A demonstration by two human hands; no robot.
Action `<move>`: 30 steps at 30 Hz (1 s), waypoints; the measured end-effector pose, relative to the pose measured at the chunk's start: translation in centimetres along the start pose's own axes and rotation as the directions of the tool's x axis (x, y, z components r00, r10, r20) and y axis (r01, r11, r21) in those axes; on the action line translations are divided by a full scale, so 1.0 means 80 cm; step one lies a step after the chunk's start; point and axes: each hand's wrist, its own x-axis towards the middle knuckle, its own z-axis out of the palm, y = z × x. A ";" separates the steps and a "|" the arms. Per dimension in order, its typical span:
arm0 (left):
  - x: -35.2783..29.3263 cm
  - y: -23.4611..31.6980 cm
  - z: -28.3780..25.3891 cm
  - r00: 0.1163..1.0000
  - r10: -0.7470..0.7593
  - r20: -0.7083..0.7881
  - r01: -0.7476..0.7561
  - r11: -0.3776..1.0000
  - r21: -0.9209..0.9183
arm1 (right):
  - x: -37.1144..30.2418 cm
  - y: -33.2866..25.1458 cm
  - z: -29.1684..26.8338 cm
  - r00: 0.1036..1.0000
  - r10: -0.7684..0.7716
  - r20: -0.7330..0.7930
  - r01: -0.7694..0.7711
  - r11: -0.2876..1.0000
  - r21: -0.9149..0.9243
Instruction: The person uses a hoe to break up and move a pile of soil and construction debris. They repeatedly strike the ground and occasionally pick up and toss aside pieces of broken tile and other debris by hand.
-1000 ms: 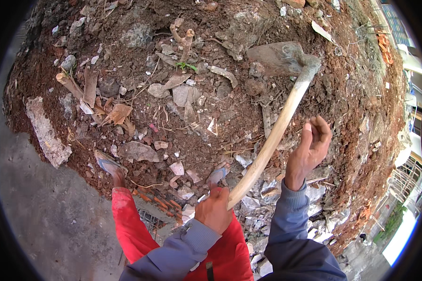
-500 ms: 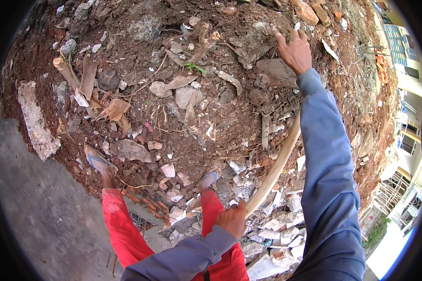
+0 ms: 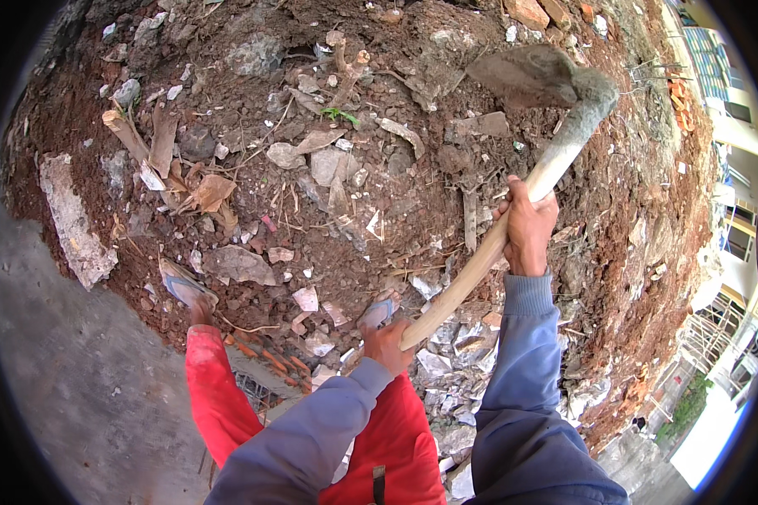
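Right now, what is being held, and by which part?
A mud-caked hoe with a pale wooden handle: the left hand grips the handle's butt end, the right hand grips it mid-shaft, below the blade.

I have one view only, a wide fisheye on the wearer's head, the left of a pair, looking steeply down past the forearms at a rubble mound [image 3: 328, 168] of red earth and broken concrete. It sits close: the left hand [image 3: 387, 345] and right hand [image 3: 528, 227] fill the lower centre. Straight edges bend at the dark circular rim, where buildings [image 3: 733, 252] curve along the right side.
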 end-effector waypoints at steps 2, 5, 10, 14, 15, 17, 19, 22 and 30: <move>0.046 0.027 -0.028 0.998 0.033 -0.061 -0.035 0.999 -0.030 | 0.011 -0.061 0.021 0.987 -0.150 0.058 0.146 0.987 0.072; 0.145 0.093 -0.073 0.991 0.125 -0.048 -0.127 0.991 -0.040 | 0.067 -0.136 0.064 0.940 -0.313 0.135 0.305 0.949 0.076; 0.179 0.154 -0.068 0.996 -0.087 0.010 0.087 0.953 -0.289 | 0.141 -0.158 0.139 0.973 -0.181 0.140 0.225 0.644 -0.731; 0.145 0.138 -0.081 0.985 -0.152 0.087 0.161 0.980 -0.118 | 0.132 -0.122 0.108 0.981 -0.194 -0.029 0.120 0.710 -0.694; 0.132 0.131 -0.078 0.977 -0.182 0.108 0.196 0.971 -0.140 | 0.106 -0.125 0.107 0.984 -0.175 -0.032 0.106 0.722 -0.684; 0.104 0.132 -0.067 0.978 -0.175 0.110 0.190 0.970 -0.153 | 0.092 -0.116 0.080 0.964 -0.256 -0.064 0.129 0.667 -0.734; 0.081 0.130 -0.061 0.980 -0.165 0.108 0.179 0.975 -0.135 | 0.091 -0.082 0.055 0.931 -0.356 -0.079 0.174 0.623 -0.763; 0.039 0.110 -0.059 0.989 -0.117 0.092 0.125 0.988 -0.095 | 0.043 -0.061 0.014 0.951 -0.282 -0.127 0.117 0.706 -0.698; -0.076 0.070 -0.063 0.986 -0.110 0.128 0.101 0.992 0.072 | -0.088 0.012 -0.067 0.952 0.065 -0.299 -0.128 0.972 -0.197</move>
